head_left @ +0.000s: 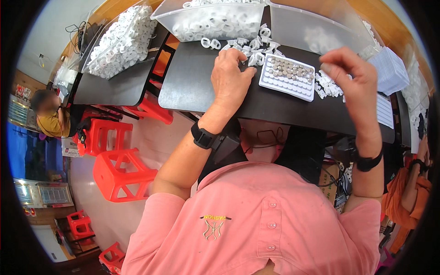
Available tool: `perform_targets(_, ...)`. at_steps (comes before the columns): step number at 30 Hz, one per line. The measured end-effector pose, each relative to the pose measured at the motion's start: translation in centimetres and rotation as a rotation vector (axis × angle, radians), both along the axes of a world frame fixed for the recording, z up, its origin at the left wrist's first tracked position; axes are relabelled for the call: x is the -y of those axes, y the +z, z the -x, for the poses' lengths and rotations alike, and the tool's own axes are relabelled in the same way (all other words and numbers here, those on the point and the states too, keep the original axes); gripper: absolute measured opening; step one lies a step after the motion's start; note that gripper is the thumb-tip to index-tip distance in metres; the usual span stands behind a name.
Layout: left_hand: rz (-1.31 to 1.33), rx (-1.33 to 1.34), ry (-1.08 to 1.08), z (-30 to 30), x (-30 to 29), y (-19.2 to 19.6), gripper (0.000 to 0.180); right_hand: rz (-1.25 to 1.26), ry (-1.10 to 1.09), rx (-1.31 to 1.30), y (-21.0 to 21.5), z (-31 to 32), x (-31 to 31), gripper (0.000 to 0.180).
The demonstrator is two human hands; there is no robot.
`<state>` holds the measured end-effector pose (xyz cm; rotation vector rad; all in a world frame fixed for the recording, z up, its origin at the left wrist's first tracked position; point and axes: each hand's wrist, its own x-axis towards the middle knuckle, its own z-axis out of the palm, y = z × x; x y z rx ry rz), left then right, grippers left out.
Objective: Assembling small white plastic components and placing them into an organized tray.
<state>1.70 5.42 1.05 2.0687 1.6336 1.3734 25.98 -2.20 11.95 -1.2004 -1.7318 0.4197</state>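
My left hand (230,78) is at the near left edge of a pile of white plastic ring-shaped parts (256,45) on the dark table. Its fingers are curled, and a white part shows between thumb and index finger. Right of it lies a white tray (286,93) with rows of round pockets; small round silvery pieces (288,69) cover its far part. My right hand (350,75) is raised to the right of the tray, thumb and index finger pinched. Whatever is in the pinch is too small to make out. Small white parts (327,85) lie beside the tray.
Clear bins of white parts (215,23) stand along the far side, another bin (123,41) at left. Stacked white trays (388,68) sit at right. Red stools (121,176) stand on the floor at left. One person (50,114) is far left, another's arm (412,183) far right.
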Motion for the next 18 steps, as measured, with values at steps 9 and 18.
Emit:
perform_targets(9,-0.022,-0.123,0.0,-0.7,-0.8,-0.2,0.027,0.116,0.192,0.042,-3.7,3.1,2.7,0.008)
perform_targets(18,-0.029,-0.054,-0.013,-0.6,-1.2,-0.6,0.019,0.18,0.259,-0.028,-5.3,4.3,3.7,0.01)
